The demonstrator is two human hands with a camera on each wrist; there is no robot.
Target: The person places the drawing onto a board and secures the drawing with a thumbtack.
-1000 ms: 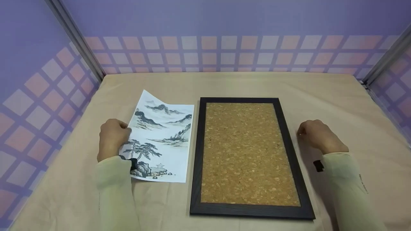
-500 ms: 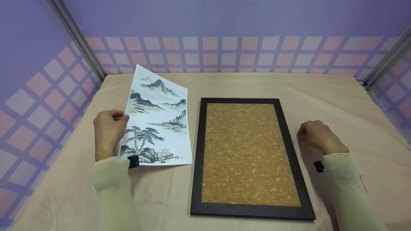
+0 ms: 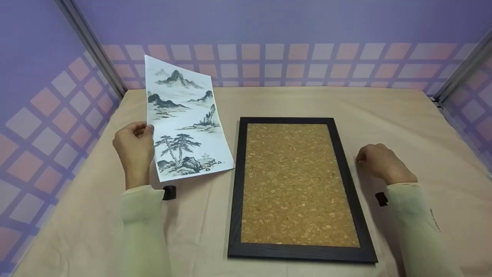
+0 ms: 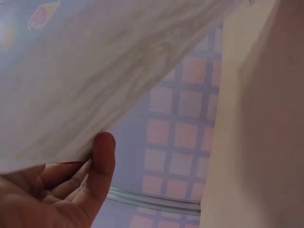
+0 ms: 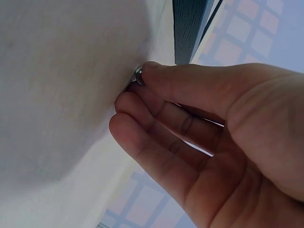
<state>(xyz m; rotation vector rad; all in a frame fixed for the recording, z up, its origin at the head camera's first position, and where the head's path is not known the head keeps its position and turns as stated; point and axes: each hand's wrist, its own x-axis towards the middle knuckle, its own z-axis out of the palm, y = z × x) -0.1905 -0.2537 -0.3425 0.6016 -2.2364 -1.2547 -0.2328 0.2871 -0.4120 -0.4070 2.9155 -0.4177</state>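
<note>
My left hand (image 3: 134,150) pinches the left edge of a paper print (image 3: 184,123) between thumb and fingers, holding it raised and tilted above the table. The print bears an ink landscape with mountains and pine trees. Its underside (image 4: 85,85) fills much of the left wrist view. To its right lies a black-framed cork board (image 3: 296,184), flat on the table. Beyond the board's right side, my right hand (image 3: 384,163) rests low by the cloth. In the right wrist view its thumb and finger pinch a small shiny metal piece (image 5: 138,74), rounded like a thumbtack head and mostly hidden.
A beige cloth (image 3: 284,102) covers the table. Purple walls with a pink and white tile pattern (image 3: 250,61) stand behind and at both sides, with grey metal posts (image 3: 92,50) in the corners. A small black device (image 3: 169,192) sits at each wrist.
The left hand has lifted the paper print up and away from the table, tilting its far end upward and shifting it slightly left. The right hand and cork board have stayed put.
</note>
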